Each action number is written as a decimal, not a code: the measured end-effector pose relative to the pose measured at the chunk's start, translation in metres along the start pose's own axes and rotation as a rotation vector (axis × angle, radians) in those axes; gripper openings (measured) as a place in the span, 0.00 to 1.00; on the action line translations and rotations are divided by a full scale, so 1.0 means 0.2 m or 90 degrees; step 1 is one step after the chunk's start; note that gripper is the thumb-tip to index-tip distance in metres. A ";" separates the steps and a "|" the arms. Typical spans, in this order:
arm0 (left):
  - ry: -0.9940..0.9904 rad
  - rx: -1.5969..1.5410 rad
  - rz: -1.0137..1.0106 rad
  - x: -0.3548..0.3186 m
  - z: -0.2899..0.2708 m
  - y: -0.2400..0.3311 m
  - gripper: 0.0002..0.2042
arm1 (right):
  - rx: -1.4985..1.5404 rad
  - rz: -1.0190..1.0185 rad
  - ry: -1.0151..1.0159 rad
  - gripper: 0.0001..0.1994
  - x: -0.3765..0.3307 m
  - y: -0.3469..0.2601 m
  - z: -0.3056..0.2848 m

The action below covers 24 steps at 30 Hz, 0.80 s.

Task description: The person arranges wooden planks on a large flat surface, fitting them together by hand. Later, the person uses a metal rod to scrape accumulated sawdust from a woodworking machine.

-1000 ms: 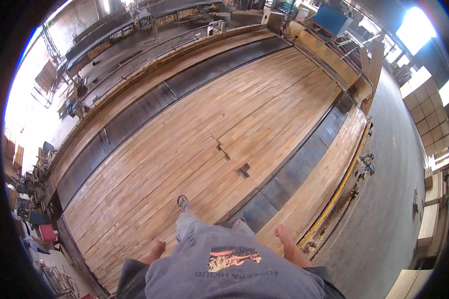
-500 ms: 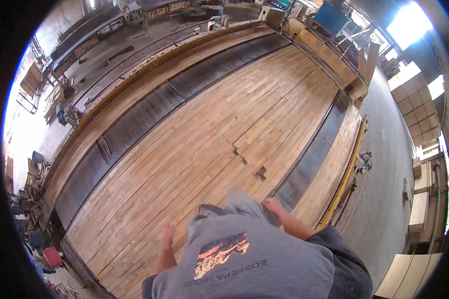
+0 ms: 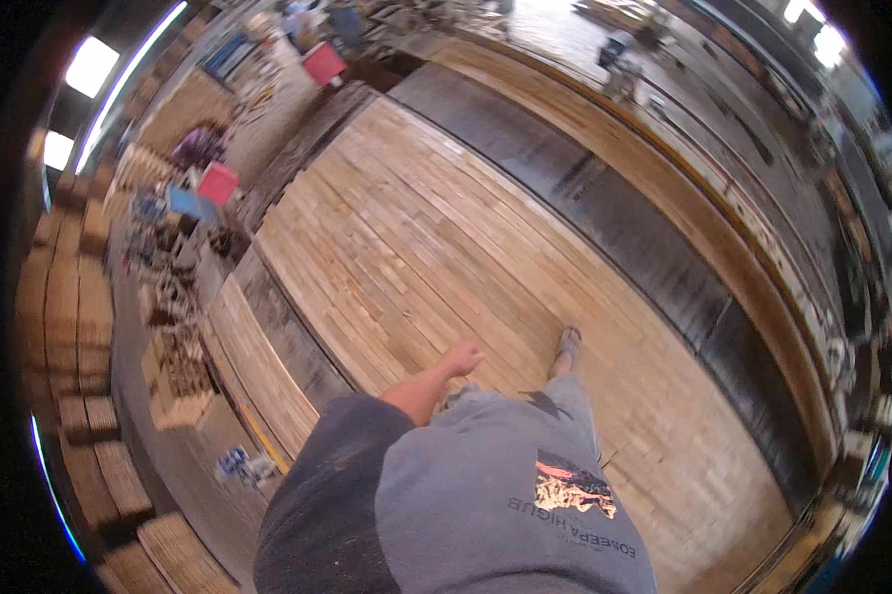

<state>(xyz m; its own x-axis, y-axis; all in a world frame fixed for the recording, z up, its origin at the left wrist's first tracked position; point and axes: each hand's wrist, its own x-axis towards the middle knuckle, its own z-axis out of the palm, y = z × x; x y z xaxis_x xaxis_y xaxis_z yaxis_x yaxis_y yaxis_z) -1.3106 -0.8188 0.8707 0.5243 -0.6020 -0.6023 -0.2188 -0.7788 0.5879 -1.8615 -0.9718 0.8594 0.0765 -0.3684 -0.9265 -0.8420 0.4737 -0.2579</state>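
My left hand (image 3: 461, 358) hangs in front of my body, fingers curled in, with no object showing in it. It hovers over a broad surface of narrow wooden strips (image 3: 416, 238) laid side by side, and appears to touch nothing. My right hand is out of sight. A foot in a sandal (image 3: 568, 342) stands on the strips to the right of my left hand.
Dark bands (image 3: 525, 129) flank the strips, with a wooden border (image 3: 664, 148) beyond. At the left are stacked wooden blocks (image 3: 60, 307), a box of wood pieces (image 3: 179, 376) and a red bin (image 3: 217, 183). Another red container (image 3: 323, 63) stands at the far end.
My view has swung round to the opposite end of the wooden surface. My right hand has left the picture, and my left arm now reaches across in front of me. A foot has come into view.
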 end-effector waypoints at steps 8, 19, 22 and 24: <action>0.113 0.053 -0.338 -0.28 -0.27 -0.08 0.18 | -0.089 -0.110 0.076 0.10 0.81 -1.91 -1.33; 0.069 -0.401 -0.456 0.22 -0.18 -0.18 0.17 | -0.172 -0.464 0.025 0.12 0.67 -4.44 -0.39; 0.055 -0.372 -0.435 0.35 -0.42 -0.39 0.17 | -0.362 -0.423 -0.070 0.09 0.71 -4.44 0.14; 0.065 -0.333 -0.411 0.45 -0.59 -0.56 0.18 | -0.515 -0.367 -0.056 0.13 0.66 -4.36 0.49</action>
<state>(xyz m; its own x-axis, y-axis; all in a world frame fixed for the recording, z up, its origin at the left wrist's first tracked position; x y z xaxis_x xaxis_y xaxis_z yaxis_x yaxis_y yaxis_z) -1.1418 -0.7659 0.8142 0.4932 -0.0274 -0.8695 0.5465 -0.7679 0.3342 -1.0650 -1.3548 0.9357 0.6006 -0.2940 -0.7435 -0.7711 -0.4591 -0.4413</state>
